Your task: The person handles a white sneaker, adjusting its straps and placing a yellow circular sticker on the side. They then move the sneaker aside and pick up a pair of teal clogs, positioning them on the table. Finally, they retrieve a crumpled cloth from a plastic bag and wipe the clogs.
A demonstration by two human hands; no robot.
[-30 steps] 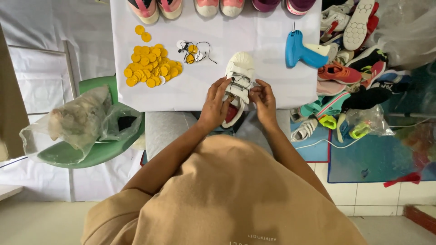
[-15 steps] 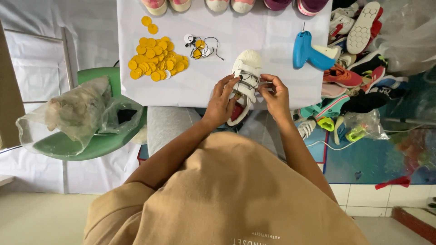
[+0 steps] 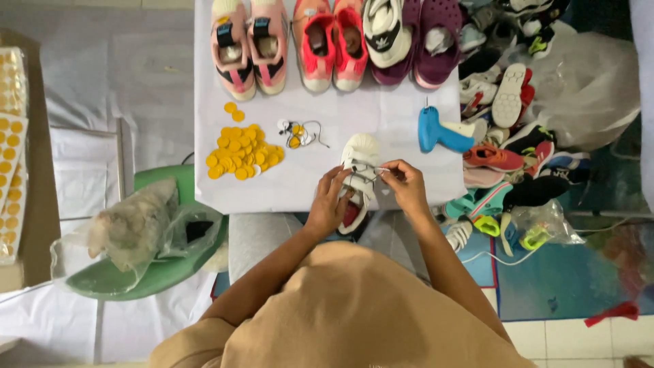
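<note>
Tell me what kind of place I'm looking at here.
Probably a small shoe sorting or tagging station. Both hands, left hand and right hand, hold a white shoe at a white table, with a row of shoes, yellow round tags and a shoe pile.

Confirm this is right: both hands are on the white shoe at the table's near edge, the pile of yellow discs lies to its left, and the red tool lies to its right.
Not quite. The tool is blue, not red, as the head view shows. The rest holds: the left hand and right hand are on the white shoe at the near edge of the table, with the yellow discs to its left.
</note>
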